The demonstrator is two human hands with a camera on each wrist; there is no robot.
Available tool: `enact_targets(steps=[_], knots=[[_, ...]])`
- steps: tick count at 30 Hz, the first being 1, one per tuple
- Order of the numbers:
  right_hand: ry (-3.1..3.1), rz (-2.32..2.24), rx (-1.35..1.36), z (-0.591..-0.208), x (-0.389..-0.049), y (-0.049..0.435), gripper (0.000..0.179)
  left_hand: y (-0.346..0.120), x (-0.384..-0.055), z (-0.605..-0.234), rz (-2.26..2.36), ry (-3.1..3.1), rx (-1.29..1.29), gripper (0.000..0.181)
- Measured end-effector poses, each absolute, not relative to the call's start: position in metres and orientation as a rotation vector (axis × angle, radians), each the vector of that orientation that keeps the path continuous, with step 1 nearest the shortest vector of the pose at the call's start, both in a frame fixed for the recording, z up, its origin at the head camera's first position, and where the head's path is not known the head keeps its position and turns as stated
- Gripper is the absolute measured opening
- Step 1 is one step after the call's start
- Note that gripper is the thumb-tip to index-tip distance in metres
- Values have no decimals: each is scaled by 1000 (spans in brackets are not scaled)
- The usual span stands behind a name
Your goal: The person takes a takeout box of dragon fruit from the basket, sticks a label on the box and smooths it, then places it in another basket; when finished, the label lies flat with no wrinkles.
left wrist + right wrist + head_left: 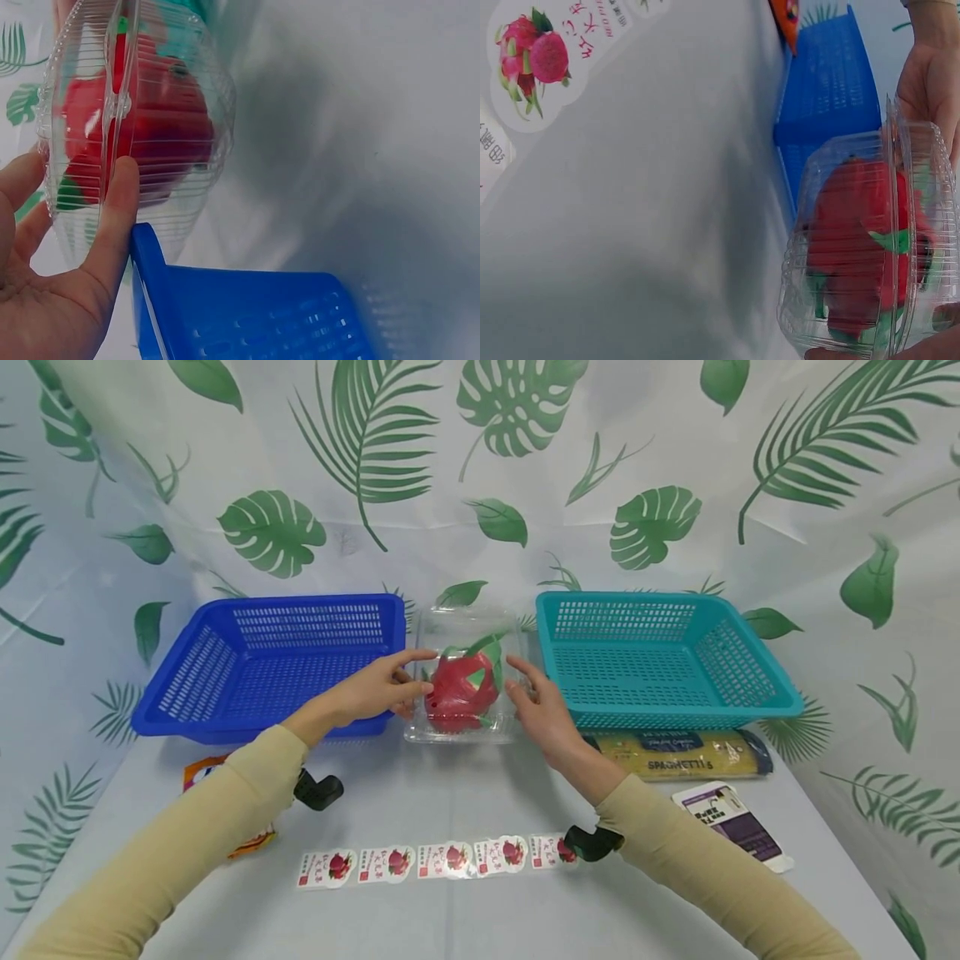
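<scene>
A clear plastic clamshell box (465, 737) with a red dragon fruit (459, 693) with green scales inside is held between both hands, at the middle of the far side of the table. My left hand (378, 689) grips its left end; in the left wrist view the thumb (120, 199) lies against the lid seam, with fingers around the far side. My right hand (543, 714) holds the opposite end, index finger and thumb at its edge. Only a few right fingertips (937, 346) show in the right wrist view. The two box halves meet along the seam.
A blue basket (247, 727) stands left of the box, a teal basket (667, 720) right. Spaghetti (682, 756) and a purple-white packet (738, 822) lie near the right arm. An orange packet (255, 843) is partly under the left sleeve. Several dragon fruit stickers (450, 860) form a row in front.
</scene>
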State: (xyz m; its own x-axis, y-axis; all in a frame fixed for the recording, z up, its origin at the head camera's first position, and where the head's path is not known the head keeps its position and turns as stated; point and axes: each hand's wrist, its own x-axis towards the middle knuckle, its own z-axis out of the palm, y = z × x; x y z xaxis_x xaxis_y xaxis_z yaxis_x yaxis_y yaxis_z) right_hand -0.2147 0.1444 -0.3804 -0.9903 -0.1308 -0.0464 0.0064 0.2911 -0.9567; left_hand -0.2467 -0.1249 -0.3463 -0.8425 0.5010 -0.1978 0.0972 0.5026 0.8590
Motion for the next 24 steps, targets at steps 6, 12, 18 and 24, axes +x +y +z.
enact_targets(steps=[6,12,18,24], knots=[[2420,-1815,-103,-380,-213,143,48,-125,-246,-346,1267,2338,512,61],[2467,-1795,-96,-381,-213,142,47,-117,-244,-342,1245,2380,469,62],[2592,-1697,-159,-384,-214,142,47,-102,-236,-341,1181,2449,344,62],[2639,-1619,-191,-388,-212,142,48,-86,-224,-352,1261,2406,198,62]])
